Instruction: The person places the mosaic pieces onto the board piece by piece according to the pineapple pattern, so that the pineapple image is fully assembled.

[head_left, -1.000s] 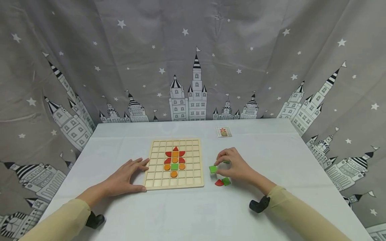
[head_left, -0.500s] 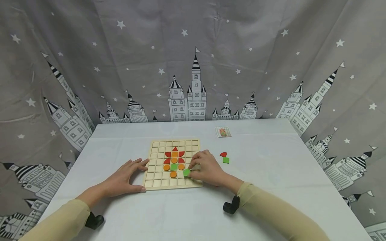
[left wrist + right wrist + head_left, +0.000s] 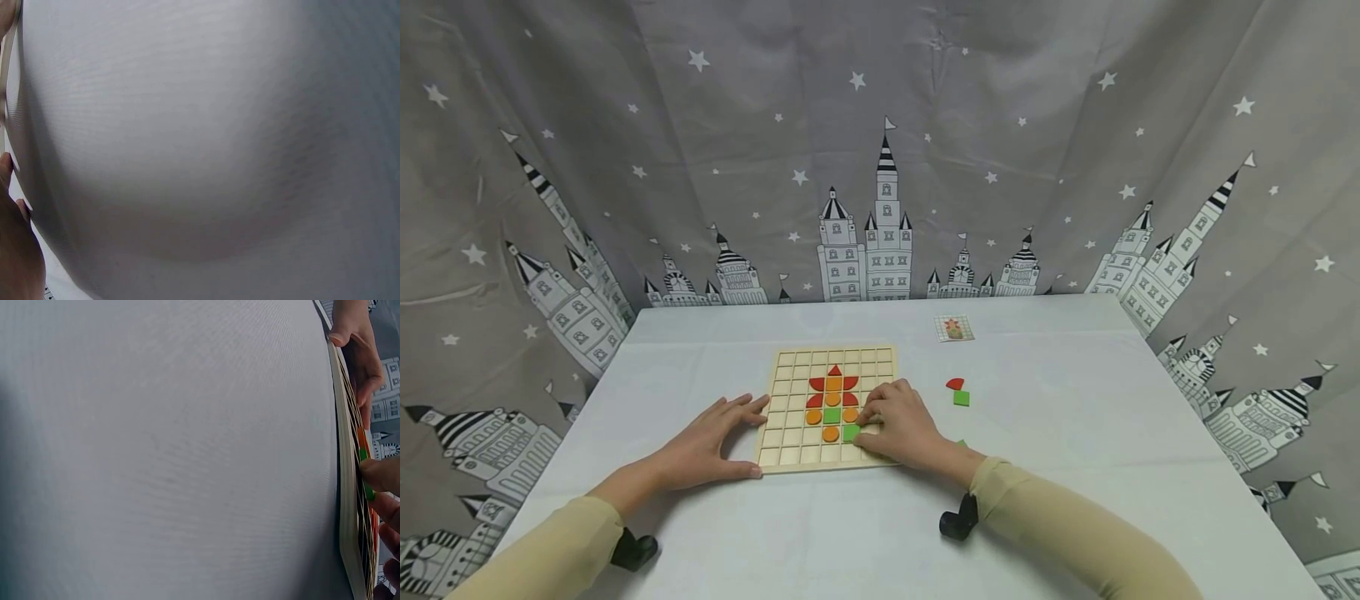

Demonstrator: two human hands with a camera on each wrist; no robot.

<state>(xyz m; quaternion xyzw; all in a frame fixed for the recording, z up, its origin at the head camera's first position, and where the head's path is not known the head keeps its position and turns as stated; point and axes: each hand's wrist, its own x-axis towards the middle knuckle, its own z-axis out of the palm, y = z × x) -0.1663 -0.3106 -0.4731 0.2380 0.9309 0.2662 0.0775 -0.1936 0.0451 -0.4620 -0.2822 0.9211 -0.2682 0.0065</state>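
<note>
Sleeves frame the near table edge. Left hand (image 3: 703,446) lies flat, fingers spread, bracing the wooden grid board (image 3: 790,454) at its left rim. Right hand (image 3: 898,425) rests on the board, fingertips pinching a green square tile (image 3: 850,432) just right of the orange circle (image 3: 831,433). Seating it well likely means keeping it level and square to its cell. Farther right lie a spare green tile (image 3: 961,398), a red piece (image 3: 955,384) and a pattern card (image 3: 956,328).
</note>
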